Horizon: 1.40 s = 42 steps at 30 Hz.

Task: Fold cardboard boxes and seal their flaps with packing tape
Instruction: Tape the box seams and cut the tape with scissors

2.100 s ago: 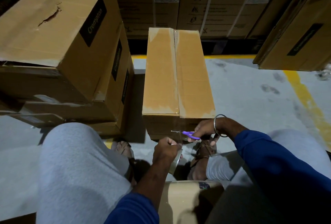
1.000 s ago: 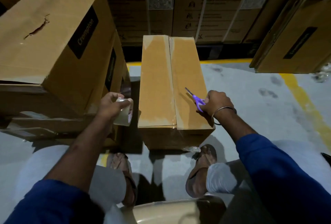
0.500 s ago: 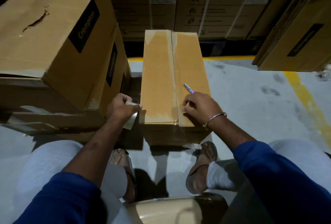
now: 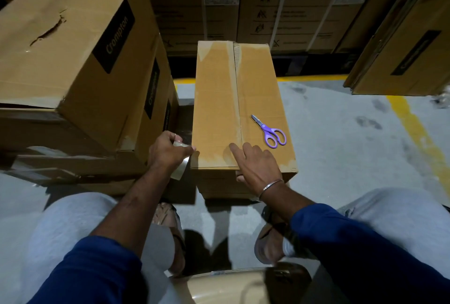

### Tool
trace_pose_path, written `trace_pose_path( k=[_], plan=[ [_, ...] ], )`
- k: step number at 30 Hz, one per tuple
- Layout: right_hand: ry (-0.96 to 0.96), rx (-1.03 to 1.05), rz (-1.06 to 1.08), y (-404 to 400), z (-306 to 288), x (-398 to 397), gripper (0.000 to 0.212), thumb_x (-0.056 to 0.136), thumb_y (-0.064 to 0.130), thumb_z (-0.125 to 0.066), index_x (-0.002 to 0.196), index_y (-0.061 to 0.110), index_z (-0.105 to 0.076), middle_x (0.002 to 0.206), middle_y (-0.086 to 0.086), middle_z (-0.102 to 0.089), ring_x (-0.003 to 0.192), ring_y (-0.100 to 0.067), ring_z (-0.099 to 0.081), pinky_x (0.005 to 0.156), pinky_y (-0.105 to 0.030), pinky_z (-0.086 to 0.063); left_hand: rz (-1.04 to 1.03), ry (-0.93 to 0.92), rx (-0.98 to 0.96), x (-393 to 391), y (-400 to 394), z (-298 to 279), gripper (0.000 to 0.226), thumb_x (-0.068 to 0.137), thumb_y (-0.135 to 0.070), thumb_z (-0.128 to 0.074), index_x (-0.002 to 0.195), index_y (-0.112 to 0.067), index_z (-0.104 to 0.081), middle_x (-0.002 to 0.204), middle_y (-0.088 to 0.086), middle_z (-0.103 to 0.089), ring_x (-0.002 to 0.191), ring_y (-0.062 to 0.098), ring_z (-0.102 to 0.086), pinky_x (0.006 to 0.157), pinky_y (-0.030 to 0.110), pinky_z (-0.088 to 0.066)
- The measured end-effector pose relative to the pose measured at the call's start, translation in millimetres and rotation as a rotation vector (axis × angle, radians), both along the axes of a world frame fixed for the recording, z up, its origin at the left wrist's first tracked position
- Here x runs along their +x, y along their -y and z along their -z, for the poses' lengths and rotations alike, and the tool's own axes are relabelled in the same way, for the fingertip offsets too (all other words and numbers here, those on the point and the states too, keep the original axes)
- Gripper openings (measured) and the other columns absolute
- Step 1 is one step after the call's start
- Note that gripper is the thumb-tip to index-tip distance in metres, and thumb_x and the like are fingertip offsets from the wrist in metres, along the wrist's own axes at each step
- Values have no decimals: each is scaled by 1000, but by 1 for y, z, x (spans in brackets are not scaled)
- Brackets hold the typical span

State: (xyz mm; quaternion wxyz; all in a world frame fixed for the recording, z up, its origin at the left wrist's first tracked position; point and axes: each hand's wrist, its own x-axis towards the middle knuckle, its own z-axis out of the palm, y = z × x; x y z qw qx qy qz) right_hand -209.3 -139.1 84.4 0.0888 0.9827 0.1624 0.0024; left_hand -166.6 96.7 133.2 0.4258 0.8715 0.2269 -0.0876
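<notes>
A long closed cardboard box (image 4: 219, 109) stands on the floor in front of me, its top flaps joined by clear tape along the centre seam. Purple-handled scissors (image 4: 270, 131) lie loose on the right flap. My right hand (image 4: 258, 165) rests flat on the near end of the seam, fingers spread, thumb hooked over the front edge. My left hand (image 4: 168, 152) grips a roll of clear packing tape (image 4: 180, 167) just left of the box's near corner.
A leaning stack of Crompton cartons (image 4: 73, 60) crowds the left. More printed cartons (image 4: 255, 6) line the back and a tilted one (image 4: 401, 55) sits at right. Grey floor with a yellow line (image 4: 418, 133) lies to the right. My knees and sandalled feet frame the bottom.
My right hand has set the scissors down on the right flap and slid back to the near end of the seam. The left hand with the tape roll has stayed beside the box.
</notes>
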Motion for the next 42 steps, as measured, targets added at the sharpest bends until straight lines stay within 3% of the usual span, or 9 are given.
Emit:
trace_pose_path(
  k=[6, 9, 12, 18, 25, 29, 33, 37, 42],
  plan=[
    [-55, 198, 23, 7, -15, 4, 107, 68, 60, -85, 153, 26, -31, 117, -6, -52, 91, -26, -58, 61, -36, -41, 16, -3, 8, 2, -2, 4, 41, 81, -33, -87, 111, -24, -60, 115, 2, -59, 106, 26, -57, 76, 39, -50],
    [-29, 568, 248, 32, -38, 11, 65, 87, 60, -69, 138, 26, -50, 127, -2, -53, 108, -23, -58, 72, -36, -48, 19, 1, 5, 4, -2, 4, 41, 81, -34, -87, 111, -24, -60, 115, 2, -60, 107, 27, -58, 79, 41, -51],
    [67, 630, 507, 68, -42, 27, 28, 95, 36, -62, 119, 24, -61, 119, -6, -48, 108, -30, -52, 73, -34, -43, 7, -5, -9, 4, -1, 4, 41, 81, -33, -87, 111, -24, -60, 115, 2, -59, 108, 27, -58, 82, 42, -52],
    [-111, 771, 777, 69, -17, 38, 18, 98, 38, -64, 112, 27, -58, 113, -10, -51, 81, -28, -54, 72, -31, -39, -31, -36, -83, 3, 0, 6, 44, 77, -30, -89, 110, -25, -60, 118, 3, -60, 107, 29, -57, 81, 42, -52],
    [-58, 718, 774, 71, -18, 57, 26, 98, 33, -63, 115, 14, -59, 112, -14, -59, 93, -33, -60, 71, -32, -38, -90, 1, -70, 12, 15, 3, 46, 77, -31, -90, 110, -25, -58, 115, 4, -62, 104, 30, -61, 76, 43, -56],
    [-52, 683, 749, 77, -15, 84, 31, 99, 31, -62, 121, 9, -60, 116, -17, -63, 100, -36, -63, 73, -34, -45, -125, 31, -64, 28, 28, 2, 47, 77, -30, -91, 111, -26, -57, 116, 6, -63, 100, 31, -63, 56, 34, -51],
    [-12, 632, 803, 83, -19, 114, 33, 101, 29, -58, 125, 6, -57, 121, -19, -63, 107, -39, -63, 82, -39, -50, -155, 78, -80, 52, 38, 3, 45, 77, -31, -91, 108, -28, -57, 116, 4, -63, 98, 28, -63, 61, 35, -54],
    [18, 609, 798, 101, -24, 135, 32, 102, 30, -57, 125, 8, -59, 118, -19, -65, 103, -39, -64, 82, -43, -53, -144, 95, -74, 68, 44, 9, 46, 73, -36, -92, 106, -32, -59, 113, 2, -64, 100, 28, -64, 81, 47, -62],
    [10, 531, 709, 113, -28, 132, 29, 99, 31, -61, 119, 11, -68, 108, -19, -69, 97, -40, -64, 72, -36, -46, -108, 56, -91, 71, 41, 17, 45, 74, -33, -91, 106, -26, -60, 112, 2, -64, 98, 26, -62, 73, 34, -53]
  ],
)
